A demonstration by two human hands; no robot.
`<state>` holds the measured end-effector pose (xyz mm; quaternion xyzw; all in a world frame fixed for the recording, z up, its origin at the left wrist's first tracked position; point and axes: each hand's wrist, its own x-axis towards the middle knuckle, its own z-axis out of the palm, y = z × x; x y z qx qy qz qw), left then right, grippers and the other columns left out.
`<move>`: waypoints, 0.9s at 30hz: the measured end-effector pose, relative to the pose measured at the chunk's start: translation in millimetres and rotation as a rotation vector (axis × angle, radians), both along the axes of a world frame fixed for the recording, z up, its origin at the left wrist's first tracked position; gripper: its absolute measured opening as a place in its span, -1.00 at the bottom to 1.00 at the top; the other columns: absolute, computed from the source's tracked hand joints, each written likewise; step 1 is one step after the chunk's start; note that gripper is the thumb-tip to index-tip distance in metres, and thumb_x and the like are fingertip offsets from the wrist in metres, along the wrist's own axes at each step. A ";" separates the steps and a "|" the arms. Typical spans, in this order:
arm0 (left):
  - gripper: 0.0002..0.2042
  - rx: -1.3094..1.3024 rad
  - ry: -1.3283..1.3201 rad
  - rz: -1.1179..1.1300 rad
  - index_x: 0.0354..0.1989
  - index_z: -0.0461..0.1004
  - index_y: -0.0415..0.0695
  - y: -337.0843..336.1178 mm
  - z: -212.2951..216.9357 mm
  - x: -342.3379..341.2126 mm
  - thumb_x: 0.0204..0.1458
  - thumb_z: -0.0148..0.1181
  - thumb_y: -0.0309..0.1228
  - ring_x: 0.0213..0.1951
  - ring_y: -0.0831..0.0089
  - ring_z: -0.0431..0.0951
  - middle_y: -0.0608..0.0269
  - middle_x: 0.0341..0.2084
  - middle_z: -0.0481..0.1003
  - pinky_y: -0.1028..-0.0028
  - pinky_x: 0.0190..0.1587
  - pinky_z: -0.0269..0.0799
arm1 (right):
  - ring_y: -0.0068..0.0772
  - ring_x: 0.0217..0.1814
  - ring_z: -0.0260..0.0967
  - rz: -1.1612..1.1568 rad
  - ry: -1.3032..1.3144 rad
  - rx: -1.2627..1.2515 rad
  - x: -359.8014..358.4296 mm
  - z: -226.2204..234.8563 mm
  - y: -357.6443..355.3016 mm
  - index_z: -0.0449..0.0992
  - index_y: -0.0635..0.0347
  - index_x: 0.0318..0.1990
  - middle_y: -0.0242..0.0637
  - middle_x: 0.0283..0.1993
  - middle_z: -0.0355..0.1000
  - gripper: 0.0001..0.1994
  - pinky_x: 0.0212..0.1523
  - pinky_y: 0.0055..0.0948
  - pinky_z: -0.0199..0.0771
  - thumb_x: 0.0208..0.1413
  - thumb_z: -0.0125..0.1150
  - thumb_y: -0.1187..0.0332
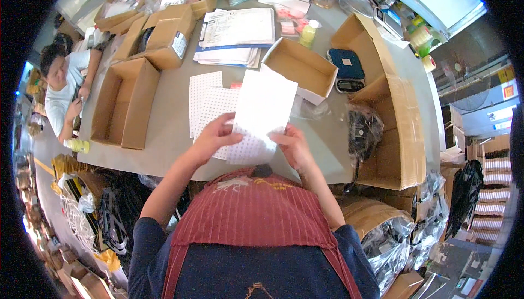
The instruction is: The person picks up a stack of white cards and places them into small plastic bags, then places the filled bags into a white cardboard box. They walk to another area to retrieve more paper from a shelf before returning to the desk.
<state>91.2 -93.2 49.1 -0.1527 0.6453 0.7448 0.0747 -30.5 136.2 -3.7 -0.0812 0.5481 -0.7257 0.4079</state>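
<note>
Both hands hold a white sheet with rows of small printed marks (265,100) in front of my body, above the near part of the table. Its upper part is bright with glare, and the rows show mainly near its lower end. My left hand (215,137) pinches the left edge between thumb and fingers. On the right edge, my right hand (293,145) grips with its thumb on the face of the paper. Under and beside my left hand, similar printed sheets (206,94) lie overlapping on the grey table (173,94).
Open cardboard boxes (128,102) stand left; a shallow box (303,67) and a large carton (406,130) stand right. A bagged black item (364,130) rests against the carton. Beyond lie a clipboard with papers (237,29), a scale (349,85) and a bottle (308,34). A person (68,81) works left.
</note>
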 end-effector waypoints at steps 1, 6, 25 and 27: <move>-0.49 0.037 0.060 -0.056 0.26 0.28 -0.30 4.7 -5.7 0.1 0.12 0.21 -0.52 -0.06 0.45 0.56 0.12 -0.01 0.53 0.44 0.04 0.45 | -0.44 0.11 0.41 0.053 -0.029 0.091 2.6 1.4 1.7 0.38 0.32 0.19 -0.27 0.09 0.49 -0.55 0.18 -0.41 0.34 0.10 0.20 0.55; -0.52 -0.169 0.056 0.082 0.25 0.27 -0.32 22.5 -9.1 -1.1 0.14 0.14 -0.55 -0.07 0.47 0.53 0.15 -0.08 0.54 0.45 0.00 0.46 | -0.19 0.30 0.27 -0.153 0.710 0.287 -2.0 7.2 19.8 0.22 0.26 0.32 -0.08 0.30 0.29 -0.37 0.30 -0.24 0.25 0.08 0.29 0.45; -0.33 0.184 0.176 0.022 0.33 0.20 -0.20 22.5 19.0 -17.0 0.02 0.32 -0.39 0.27 0.27 0.30 0.08 0.20 0.36 0.25 0.29 0.21 | -0.33 0.30 0.23 -0.030 0.429 -0.119 8.1 47.7 4.0 -0.06 0.09 0.46 -0.23 0.25 0.27 -0.03 0.28 -0.31 0.26 -0.13 0.34 0.68; -0.33 0.221 0.158 0.022 0.33 0.20 -0.19 39.8 16.2 -19.3 0.02 0.32 -0.39 0.24 0.29 0.32 0.09 0.18 0.37 0.26 0.27 0.23 | -0.32 0.31 0.21 -0.023 0.352 -0.162 10.6 54.3 1.5 -0.07 0.08 0.46 -0.22 0.25 0.26 -0.01 0.29 -0.32 0.24 -0.15 0.35 0.68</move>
